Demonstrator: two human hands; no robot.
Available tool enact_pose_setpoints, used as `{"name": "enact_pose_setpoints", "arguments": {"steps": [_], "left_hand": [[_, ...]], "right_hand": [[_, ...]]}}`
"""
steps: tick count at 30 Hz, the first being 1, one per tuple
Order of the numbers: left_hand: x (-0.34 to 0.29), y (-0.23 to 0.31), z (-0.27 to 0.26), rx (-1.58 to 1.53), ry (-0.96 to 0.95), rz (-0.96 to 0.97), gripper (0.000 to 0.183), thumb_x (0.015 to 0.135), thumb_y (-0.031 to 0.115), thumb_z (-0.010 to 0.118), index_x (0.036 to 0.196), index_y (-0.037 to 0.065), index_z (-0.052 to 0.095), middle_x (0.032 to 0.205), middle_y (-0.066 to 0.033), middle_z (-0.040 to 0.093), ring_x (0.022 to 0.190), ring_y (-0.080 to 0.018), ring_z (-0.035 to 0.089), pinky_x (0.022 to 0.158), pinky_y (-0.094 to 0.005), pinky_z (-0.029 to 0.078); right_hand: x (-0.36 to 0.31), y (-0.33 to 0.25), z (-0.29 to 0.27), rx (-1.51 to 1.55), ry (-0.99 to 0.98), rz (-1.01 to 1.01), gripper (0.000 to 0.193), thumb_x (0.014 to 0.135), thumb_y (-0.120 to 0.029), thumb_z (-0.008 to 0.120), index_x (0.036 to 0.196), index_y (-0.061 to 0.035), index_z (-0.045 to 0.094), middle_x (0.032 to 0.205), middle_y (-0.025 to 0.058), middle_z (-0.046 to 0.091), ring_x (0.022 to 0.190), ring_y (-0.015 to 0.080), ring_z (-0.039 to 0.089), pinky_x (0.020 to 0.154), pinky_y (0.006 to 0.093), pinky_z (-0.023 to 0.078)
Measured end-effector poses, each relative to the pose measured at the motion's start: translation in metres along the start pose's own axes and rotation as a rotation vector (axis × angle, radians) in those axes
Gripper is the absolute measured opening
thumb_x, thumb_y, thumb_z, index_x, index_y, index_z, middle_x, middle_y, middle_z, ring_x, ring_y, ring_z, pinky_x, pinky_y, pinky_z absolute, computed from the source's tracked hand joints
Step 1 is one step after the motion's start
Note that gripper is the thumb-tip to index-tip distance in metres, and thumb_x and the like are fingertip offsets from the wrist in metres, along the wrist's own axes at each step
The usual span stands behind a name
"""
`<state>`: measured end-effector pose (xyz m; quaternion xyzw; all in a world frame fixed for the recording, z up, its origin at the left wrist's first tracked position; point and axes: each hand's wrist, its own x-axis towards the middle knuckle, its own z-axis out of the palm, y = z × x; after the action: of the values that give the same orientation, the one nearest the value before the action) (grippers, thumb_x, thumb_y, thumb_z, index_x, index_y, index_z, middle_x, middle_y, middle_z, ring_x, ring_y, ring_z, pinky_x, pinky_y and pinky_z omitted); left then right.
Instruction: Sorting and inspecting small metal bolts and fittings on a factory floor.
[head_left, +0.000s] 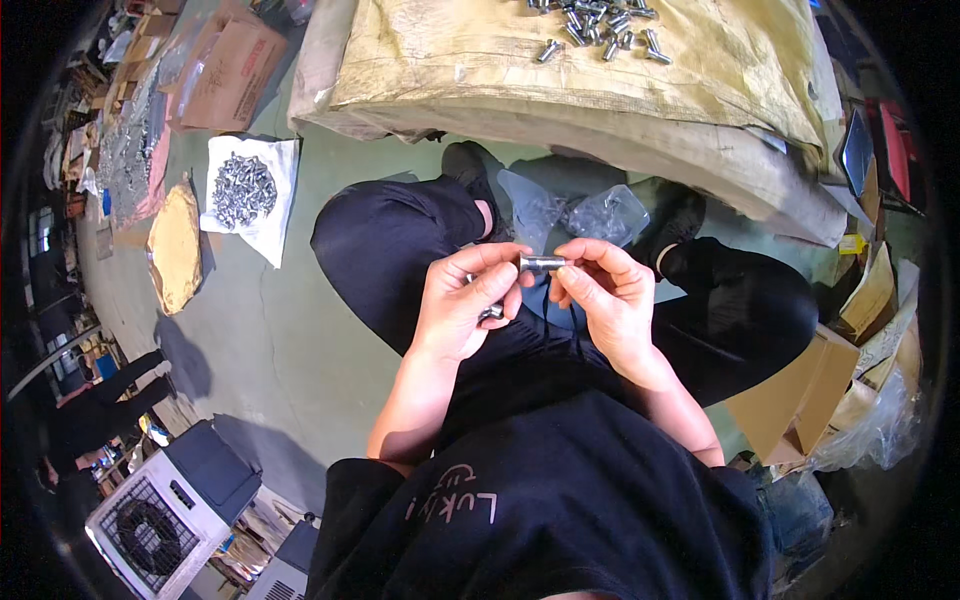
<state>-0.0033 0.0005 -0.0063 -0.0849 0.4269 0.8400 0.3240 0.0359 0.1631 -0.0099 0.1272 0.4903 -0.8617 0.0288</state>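
Between my two hands, level over my lap, is a short shiny metal bolt [543, 263]. The fingertips of my left hand [462, 302] pinch one end of it. My right hand [612, 300] grips the other end between thumb and fingers. A second small metal piece [492, 312] sits in the curled lower fingers of my left hand, partly hidden. Beyond my hands, several similar metal bolts [610, 45] lie loose on a yellowish cloth-covered surface [480, 60]. On the floor between my feet rests a clear plastic bag [605, 215], its contents hard to make out.
At the left, a white sheet [275, 240] holds a heap of small metal parts [243, 190], beside a tan slab [173, 248]. A cardboard box [232, 70] stands farther back. An open carton [800, 390] is at my right, a fan unit [150, 530] lower left. Another person [110, 400] stands far left.
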Motion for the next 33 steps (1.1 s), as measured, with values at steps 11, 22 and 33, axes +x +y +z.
{"name": "enact_pose_setpoints", "arguments": {"steps": [11,22,33], "left_hand": [[-0.004,0.000,0.006,0.185,0.050,0.152,0.027,0.077,0.004,0.061,0.104,-0.001,0.057,0.077,-0.0073,0.061,0.054,-0.0068,0.052,0.040,-0.0141,0.032],[-0.004,-0.002,0.007,0.274,0.099,0.232,0.026,0.078,0.011,0.062,0.099,-0.004,0.058,0.078,-0.0101,0.060,0.051,-0.0089,0.051,0.037,-0.0155,0.031],[-0.037,0.079,-0.075,-0.139,0.440,0.482,0.024,0.085,0.021,0.052,0.096,-0.001,0.053,0.076,-0.0053,0.054,0.052,-0.0076,0.042,0.035,-0.0170,0.027]], "right_hand": [[-0.002,-0.002,0.005,-0.107,-0.019,-0.157,0.015,0.078,0.002,0.058,0.093,0.0045,0.056,0.082,0.0060,0.053,0.069,0.0096,0.053,0.059,0.0201,0.044],[-0.003,0.003,0.006,-0.070,-0.037,-0.153,0.017,0.077,0.003,0.058,0.094,0.0052,0.056,0.085,0.0075,0.054,0.068,0.0109,0.054,0.060,0.0209,0.044],[-0.002,0.006,0.003,-0.044,0.100,-0.021,0.020,0.080,0.003,0.053,0.100,0.0045,0.054,0.081,0.0083,0.060,0.067,0.0111,0.055,0.061,0.0221,0.045]]}}
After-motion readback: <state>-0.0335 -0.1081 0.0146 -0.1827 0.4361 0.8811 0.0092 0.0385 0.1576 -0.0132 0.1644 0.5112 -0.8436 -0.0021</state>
